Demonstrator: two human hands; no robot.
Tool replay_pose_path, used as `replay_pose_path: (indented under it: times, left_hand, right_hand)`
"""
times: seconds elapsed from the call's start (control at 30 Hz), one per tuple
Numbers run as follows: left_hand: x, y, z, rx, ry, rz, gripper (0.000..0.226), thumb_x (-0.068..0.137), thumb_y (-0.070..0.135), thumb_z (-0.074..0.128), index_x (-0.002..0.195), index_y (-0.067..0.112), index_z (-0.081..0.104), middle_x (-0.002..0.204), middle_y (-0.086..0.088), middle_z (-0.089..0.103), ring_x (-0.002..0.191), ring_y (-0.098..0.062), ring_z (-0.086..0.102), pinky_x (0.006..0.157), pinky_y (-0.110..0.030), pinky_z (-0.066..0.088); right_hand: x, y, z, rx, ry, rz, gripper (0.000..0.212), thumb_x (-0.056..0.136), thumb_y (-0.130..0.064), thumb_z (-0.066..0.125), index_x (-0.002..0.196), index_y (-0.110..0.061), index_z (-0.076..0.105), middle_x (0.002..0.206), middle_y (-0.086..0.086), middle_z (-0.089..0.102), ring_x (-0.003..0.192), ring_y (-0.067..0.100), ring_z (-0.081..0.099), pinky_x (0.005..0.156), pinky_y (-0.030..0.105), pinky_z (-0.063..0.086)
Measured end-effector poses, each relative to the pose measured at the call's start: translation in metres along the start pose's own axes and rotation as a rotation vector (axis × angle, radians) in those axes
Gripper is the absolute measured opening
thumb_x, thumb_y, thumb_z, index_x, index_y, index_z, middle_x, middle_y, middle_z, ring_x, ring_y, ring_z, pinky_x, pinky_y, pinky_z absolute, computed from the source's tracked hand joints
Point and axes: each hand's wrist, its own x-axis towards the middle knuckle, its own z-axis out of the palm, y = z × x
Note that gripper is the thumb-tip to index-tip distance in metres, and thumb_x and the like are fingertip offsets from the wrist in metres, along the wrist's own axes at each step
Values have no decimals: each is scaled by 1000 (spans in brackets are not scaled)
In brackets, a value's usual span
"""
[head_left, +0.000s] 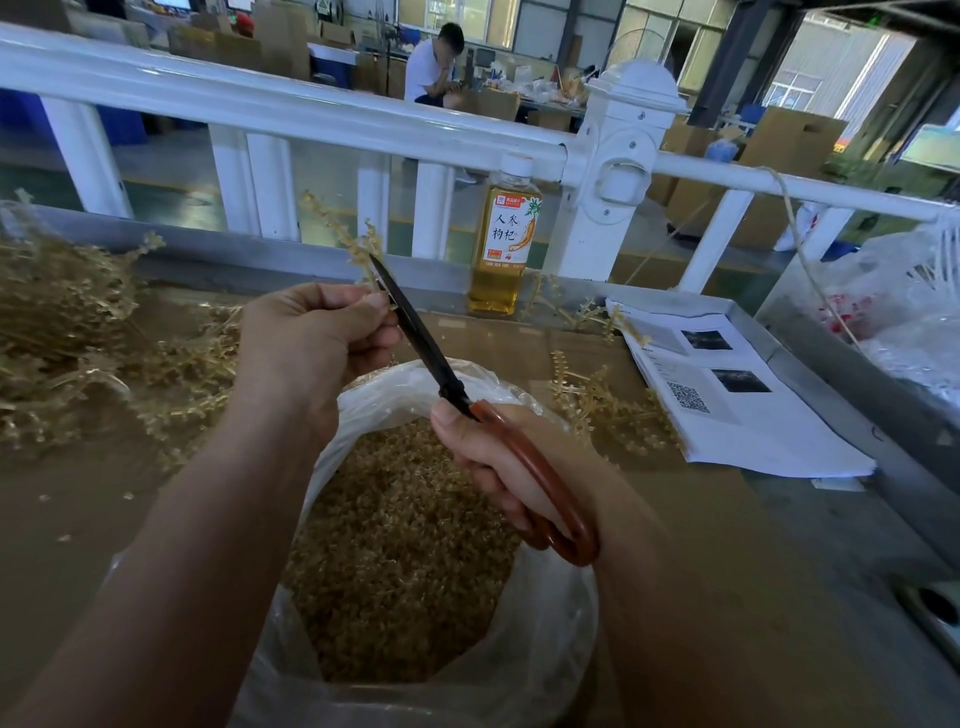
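Sprigs (62, 312), dry, golden and studded with small beads, are heaped in a tangle at the left of the brown counter (78, 519). The held sprig (358, 244) is pinched upright by its thin stem in the left hand (311, 338), above the far rim of the bag. The dark, narrow blades of the scissors (415, 332) are laid against that stem, just beside the pinching fingertips, so a finger could be nicked if the cut is made too low. A springy offcut could also be flicked past the bag (550, 644), whose thin, crinkled clear film could be snagged by the blade tips. Fine golden clippings (405, 545) are piled inside it. The smooth red-brown loop handles are gripped by the right hand (498, 467). Farther right, printed sheets (727, 405) lie flat.
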Motion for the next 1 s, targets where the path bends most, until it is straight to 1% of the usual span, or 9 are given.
replay_pose_path:
  times: [0.17,0.2,0.27,0.33,0.43,0.5,0.63,0.73,1.0]
  left_hand:
    - [1,1,0,-23,10,-23,17,85,-1,58,70,7,56,48,2,63,42,-5,59,42,-14,45]
    - [2,2,0,-26,16,-27,17,85,-2,57,70,7,57,47,2,63,41,-6,58,41,-14,45]
    - [2,2,0,-19,24,-29,17,85,-2,57,70,6,57,46,2,62,40,-7,58,41,-14,45]
    - [2,2,0,-11,26,-31,17,85,-3,56,70,6,57,45,2,61,40,-7,57,40,-14,45]
    - [2,1,0,-3,23,-40,17,85,-3,56,70,6,56,45,3,61,39,-7,57,40,-15,45]
    - [2,1,0,-1,20,-41,18,85,-3,56,70,6,56,45,3,61,39,-7,57,40,-14,44]
    - [3,2,-1,-2,21,-36,17,86,-2,54,71,5,57,44,3,60,39,-6,56,40,-14,43]
    - [3,3,-1,12,7,-44,18,87,-2,53,70,5,57,44,3,59,38,-7,55,40,-14,43]
    - [1,3,0,118,-136,-107,15,86,-3,51,75,2,58,44,0,59,37,-10,53,39,-15,42]
  right_hand:
    - [0,0,0,-1,-21,-32,36,86,-60,38,74,-27,47,52,0,35,32,3,33,35,13,32]
    - [0,0,0,-8,-22,-39,41,80,-64,38,78,-25,50,52,0,36,31,2,33,35,12,32]
    - [1,2,1,-51,-18,-41,70,63,-73,34,95,-14,55,50,-1,39,31,2,37,35,13,34]
    - [2,3,0,-85,-12,-42,80,58,-74,32,106,-13,53,49,-1,40,30,2,38,35,14,35]
    - [-1,3,0,-88,-6,-49,59,66,-74,33,88,-22,51,47,-1,41,31,5,39,37,17,36]
    - [-1,3,0,-90,12,-37,52,75,-71,36,79,-21,50,47,-1,42,33,8,39,37,19,36]
    - [-1,0,0,-87,2,-30,51,74,-71,36,74,-21,48,45,-4,41,30,4,38,37,18,36]
    - [-1,-1,0,-59,-3,-29,42,85,-63,36,72,-24,47,49,-3,41,30,1,37,37,16,36]
    - [-2,3,-1,7,20,-42,35,89,-59,37,67,-33,43,51,-3,42,35,7,38,38,20,35]
